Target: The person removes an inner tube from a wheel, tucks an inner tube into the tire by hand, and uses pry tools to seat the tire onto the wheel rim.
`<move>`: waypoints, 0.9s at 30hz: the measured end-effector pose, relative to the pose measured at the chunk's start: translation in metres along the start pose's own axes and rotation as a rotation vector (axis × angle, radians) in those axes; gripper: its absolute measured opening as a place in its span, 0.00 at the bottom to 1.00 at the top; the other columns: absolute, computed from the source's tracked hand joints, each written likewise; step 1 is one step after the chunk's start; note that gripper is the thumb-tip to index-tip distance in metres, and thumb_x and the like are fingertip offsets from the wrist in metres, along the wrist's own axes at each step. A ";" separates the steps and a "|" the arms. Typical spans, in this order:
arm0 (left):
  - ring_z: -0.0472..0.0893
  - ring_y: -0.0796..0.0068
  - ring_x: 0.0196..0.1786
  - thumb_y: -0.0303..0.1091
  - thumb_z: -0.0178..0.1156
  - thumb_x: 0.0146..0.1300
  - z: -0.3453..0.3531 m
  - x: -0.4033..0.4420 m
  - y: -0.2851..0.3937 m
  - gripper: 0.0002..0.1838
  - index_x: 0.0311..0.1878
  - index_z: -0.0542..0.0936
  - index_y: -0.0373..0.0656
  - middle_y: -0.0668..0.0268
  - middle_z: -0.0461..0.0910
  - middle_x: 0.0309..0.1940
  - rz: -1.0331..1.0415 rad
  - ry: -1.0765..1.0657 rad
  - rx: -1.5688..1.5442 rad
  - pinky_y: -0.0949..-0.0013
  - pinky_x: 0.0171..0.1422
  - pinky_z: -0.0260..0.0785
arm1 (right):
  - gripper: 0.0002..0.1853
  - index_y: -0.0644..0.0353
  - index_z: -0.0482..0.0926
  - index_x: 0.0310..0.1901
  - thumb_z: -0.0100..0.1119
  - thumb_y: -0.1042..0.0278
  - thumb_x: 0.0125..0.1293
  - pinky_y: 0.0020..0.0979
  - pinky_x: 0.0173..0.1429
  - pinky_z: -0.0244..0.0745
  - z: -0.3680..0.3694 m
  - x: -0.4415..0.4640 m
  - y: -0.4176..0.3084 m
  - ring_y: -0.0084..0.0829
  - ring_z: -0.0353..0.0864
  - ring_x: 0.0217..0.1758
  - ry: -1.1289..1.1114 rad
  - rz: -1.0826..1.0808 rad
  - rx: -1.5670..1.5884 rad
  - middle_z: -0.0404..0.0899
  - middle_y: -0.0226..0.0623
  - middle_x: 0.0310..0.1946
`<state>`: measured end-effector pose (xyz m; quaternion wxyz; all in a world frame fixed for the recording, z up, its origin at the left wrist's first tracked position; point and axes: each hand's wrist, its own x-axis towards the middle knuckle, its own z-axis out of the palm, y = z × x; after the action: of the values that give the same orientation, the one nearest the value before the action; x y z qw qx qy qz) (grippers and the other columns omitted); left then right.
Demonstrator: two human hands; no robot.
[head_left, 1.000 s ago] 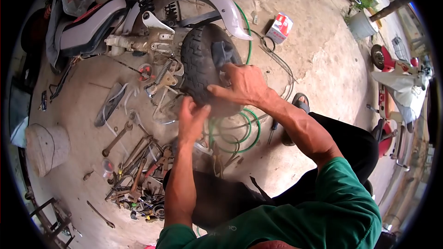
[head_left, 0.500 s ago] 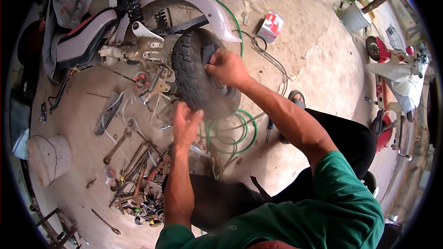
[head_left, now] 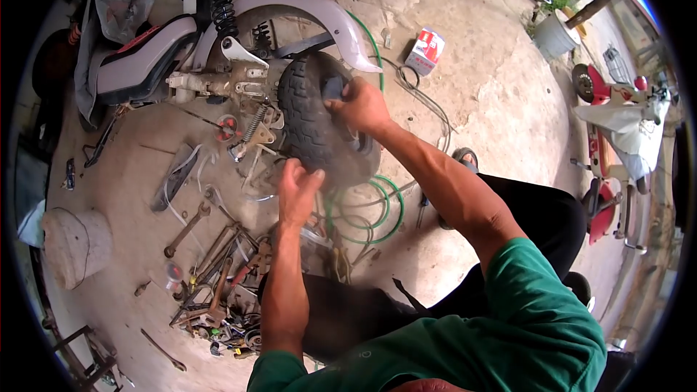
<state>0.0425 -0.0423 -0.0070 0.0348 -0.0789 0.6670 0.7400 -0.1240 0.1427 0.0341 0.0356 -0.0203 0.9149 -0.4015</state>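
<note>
A small scooter tyre (head_left: 308,112) with chunky tread stands at the scooter's rear, its lower side blurred. My right hand (head_left: 363,109) is closed, thumb and fingers pinching a dark grey piece (head_left: 333,88) against the tyre's inner side. Whether that piece is cloth or rubber I cannot make out. At the tyre's lower left edge is my left hand (head_left: 296,192), palm up, thumb and fingers apart, close to or touching the tread. Left of the tyre are the bare axle housing (head_left: 218,86) and a coil spring (head_left: 254,125).
The pale scooter fender (head_left: 319,3) arches above the tyre. Wrenches and other hand tools (head_left: 218,268) lie heaped at lower left. A green hose (head_left: 396,221) coils below the tyre. A red and white box (head_left: 427,51) sits at upper right; a red scooter (head_left: 599,149) is farther right.
The whole view has shifted slightly, the scooter appearing a little lower and to the right. Both hands keep nearly the same places at the tyre; the right still pinches the grey piece.
</note>
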 end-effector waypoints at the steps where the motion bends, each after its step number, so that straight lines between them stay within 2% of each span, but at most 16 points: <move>1: 0.78 0.74 0.50 0.33 0.67 0.69 0.002 -0.001 0.000 0.22 0.59 0.71 0.33 0.60 0.82 0.49 0.012 0.013 -0.019 0.68 0.56 0.72 | 0.26 0.61 0.77 0.41 0.81 0.51 0.53 0.48 0.52 0.81 0.002 0.000 0.000 0.54 0.88 0.46 -0.004 0.021 0.002 0.87 0.51 0.37; 3: 0.78 0.76 0.47 0.31 0.67 0.68 0.008 -0.002 0.005 0.21 0.59 0.71 0.33 0.62 0.81 0.47 0.030 0.030 -0.021 0.69 0.53 0.72 | 0.26 0.60 0.77 0.42 0.80 0.51 0.54 0.48 0.52 0.81 0.003 -0.001 -0.002 0.54 0.88 0.46 -0.007 0.067 0.003 0.87 0.50 0.38; 6: 0.78 0.76 0.47 0.31 0.67 0.69 0.007 0.001 0.001 0.21 0.58 0.71 0.32 0.62 0.81 0.46 0.020 0.039 0.007 0.69 0.52 0.72 | 0.26 0.60 0.77 0.43 0.79 0.51 0.55 0.48 0.52 0.81 0.003 -0.005 -0.008 0.53 0.88 0.46 0.027 0.024 -0.034 0.87 0.50 0.38; 12: 0.79 0.74 0.48 0.31 0.67 0.69 0.013 -0.001 0.001 0.21 0.59 0.71 0.32 0.61 0.82 0.46 0.032 0.076 0.008 0.69 0.53 0.73 | 0.23 0.60 0.79 0.43 0.74 0.49 0.60 0.47 0.51 0.81 -0.021 -0.012 -0.016 0.52 0.88 0.46 -0.106 -0.118 -0.139 0.87 0.49 0.38; 15: 0.79 0.70 0.54 0.35 0.66 0.71 0.010 -0.003 0.005 0.23 0.61 0.71 0.32 0.55 0.82 0.53 0.008 0.042 0.058 0.65 0.63 0.71 | 0.22 0.59 0.82 0.45 0.69 0.47 0.63 0.45 0.51 0.82 -0.042 -0.008 0.009 0.50 0.88 0.46 -0.397 -0.229 -0.062 0.88 0.47 0.39; 17: 0.80 0.71 0.54 0.32 0.66 0.70 0.009 -0.005 0.008 0.22 0.61 0.72 0.32 0.56 0.83 0.52 0.013 0.046 0.051 0.65 0.61 0.72 | 0.21 0.56 0.85 0.46 0.65 0.46 0.64 0.45 0.52 0.82 -0.058 -0.003 0.037 0.48 0.88 0.47 -0.609 -0.347 -0.279 0.89 0.44 0.41; 18: 0.80 0.71 0.54 0.30 0.66 0.69 0.010 -0.006 0.008 0.22 0.61 0.72 0.33 0.57 0.83 0.52 0.012 0.051 0.046 0.65 0.60 0.73 | 0.22 0.58 0.85 0.47 0.67 0.46 0.65 0.45 0.51 0.80 -0.070 -0.001 0.043 0.49 0.88 0.46 -0.768 -0.370 -0.430 0.88 0.47 0.39; 20: 0.80 0.70 0.55 0.30 0.66 0.68 0.011 -0.011 0.008 0.23 0.63 0.73 0.33 0.56 0.83 0.54 -0.003 0.074 0.062 0.63 0.63 0.72 | 0.22 0.56 0.87 0.48 0.69 0.46 0.63 0.46 0.53 0.80 -0.089 0.005 0.058 0.49 0.88 0.48 -0.925 -0.311 -0.676 0.89 0.45 0.41; 22: 0.81 0.69 0.57 0.29 0.66 0.68 0.011 -0.012 0.005 0.23 0.64 0.73 0.34 0.56 0.83 0.55 -0.006 0.091 0.092 0.62 0.66 0.71 | 0.21 0.54 0.87 0.48 0.70 0.47 0.62 0.46 0.53 0.80 -0.085 0.029 0.088 0.49 0.87 0.50 -1.021 -0.374 -0.876 0.89 0.44 0.44; 26: 0.81 0.68 0.60 0.27 0.65 0.68 0.005 -0.021 -0.007 0.24 0.65 0.73 0.36 0.57 0.83 0.55 -0.034 0.126 0.123 0.63 0.68 0.70 | 0.19 0.51 0.87 0.49 0.71 0.48 0.62 0.45 0.52 0.81 -0.081 0.067 0.104 0.46 0.88 0.50 -0.877 -0.277 -0.748 0.90 0.41 0.43; 27: 0.81 0.69 0.60 0.26 0.65 0.68 0.003 -0.028 -0.005 0.24 0.65 0.73 0.36 0.57 0.83 0.55 -0.080 0.131 0.129 0.63 0.68 0.70 | 0.21 0.56 0.86 0.49 0.68 0.49 0.63 0.44 0.53 0.82 -0.082 0.073 0.101 0.46 0.88 0.51 -0.807 -0.279 -0.675 0.90 0.41 0.44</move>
<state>0.0704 -0.0377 -0.0069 0.0256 -0.1513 0.7105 0.6868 -0.2047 0.2661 0.0116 0.3218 -0.3043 0.8954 -0.0465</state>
